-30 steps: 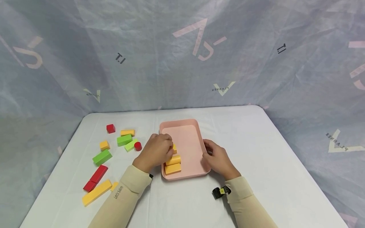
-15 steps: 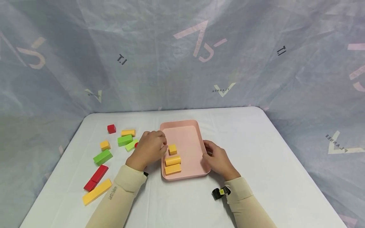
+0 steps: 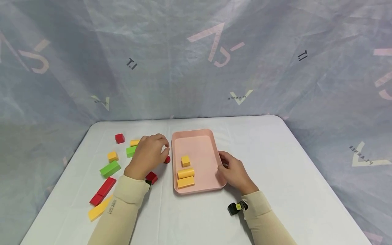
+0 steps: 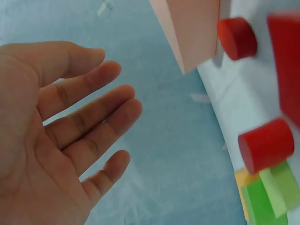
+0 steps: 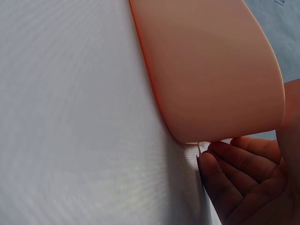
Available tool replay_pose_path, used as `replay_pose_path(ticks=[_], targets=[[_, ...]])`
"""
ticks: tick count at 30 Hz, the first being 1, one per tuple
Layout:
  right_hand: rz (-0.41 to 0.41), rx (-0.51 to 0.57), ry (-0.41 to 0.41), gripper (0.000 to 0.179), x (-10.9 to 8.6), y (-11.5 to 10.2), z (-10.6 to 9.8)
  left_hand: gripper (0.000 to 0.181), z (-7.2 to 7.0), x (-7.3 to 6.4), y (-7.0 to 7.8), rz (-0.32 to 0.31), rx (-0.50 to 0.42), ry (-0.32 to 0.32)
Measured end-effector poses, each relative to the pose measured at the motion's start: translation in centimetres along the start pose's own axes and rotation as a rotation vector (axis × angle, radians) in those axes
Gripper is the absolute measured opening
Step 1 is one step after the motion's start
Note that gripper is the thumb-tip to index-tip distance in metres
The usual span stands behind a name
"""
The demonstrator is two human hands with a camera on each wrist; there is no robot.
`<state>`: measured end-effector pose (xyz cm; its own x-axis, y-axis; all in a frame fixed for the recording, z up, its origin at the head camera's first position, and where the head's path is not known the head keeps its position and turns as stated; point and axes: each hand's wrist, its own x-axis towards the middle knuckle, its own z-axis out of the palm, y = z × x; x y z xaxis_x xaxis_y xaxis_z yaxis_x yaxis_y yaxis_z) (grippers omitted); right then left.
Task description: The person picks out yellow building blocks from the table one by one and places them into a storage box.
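My left hand (image 3: 147,154) is held over the table just left of the pink tray (image 3: 200,146). In the left wrist view its palm shows bare, fingers spread and loosely bent. A red cylinder (image 3: 167,159) pokes out beyond the thumb, and a red block (image 3: 151,177) lies by the wrist. Inside the tray, along its left side, sit a yellow cube (image 3: 185,161), a yellow rounded piece (image 3: 185,173) and a yellow rectangular block (image 3: 185,182). My right hand (image 3: 235,172) holds the tray's right wall, thumb at the rim and fingers against the outside.
Left on the table lie a red cube (image 3: 119,138), an orange cube (image 3: 112,156), green blocks (image 3: 110,169), red blocks (image 3: 105,187) and a long yellow block (image 3: 98,211) partly under the sleeve. A second red cylinder (image 4: 267,143) shows in the left wrist view.
My left hand has let go of the yellow cube in the tray and moved left, out past the wall. Red pieces beside the tray are uncovered. The right hand stays put.
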<state>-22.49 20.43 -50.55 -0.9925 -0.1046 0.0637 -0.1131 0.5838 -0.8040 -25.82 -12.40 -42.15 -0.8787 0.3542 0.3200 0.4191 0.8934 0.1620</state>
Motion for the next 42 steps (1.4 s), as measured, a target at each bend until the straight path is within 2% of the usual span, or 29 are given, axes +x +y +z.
replay_pose_path(ticks=[7,11,17,20,28,42], targets=[[-0.004,-0.003,0.0,0.054,0.0,-0.1,-0.1,0.014,-1.1,-0.4,-1.5,-0.063,-0.014,0.028],[-0.014,0.0,-0.003,0.054,0.0,-0.1,-0.1,0.015,-1.7,-0.8,-2.7,-0.122,-0.031,0.044],[-0.018,0.0,0.005,0.054,0.0,-0.1,-0.2,0.012,-2.7,-1.4,-4.8,-0.164,-0.04,0.137],[-0.014,-0.003,0.008,0.054,0.1,0.0,-0.2,0.012,-2.9,-1.6,-5.4,-0.189,-0.047,0.158],[-0.026,0.009,0.005,0.054,0.1,0.0,-0.1,0.017,-3.4,-2.0,-6.3,-0.265,-0.03,0.152],[-0.01,0.007,0.002,0.054,0.1,0.1,0.0,0.021,-3.8,-2.6,-7.8,-0.309,-0.027,0.154]])
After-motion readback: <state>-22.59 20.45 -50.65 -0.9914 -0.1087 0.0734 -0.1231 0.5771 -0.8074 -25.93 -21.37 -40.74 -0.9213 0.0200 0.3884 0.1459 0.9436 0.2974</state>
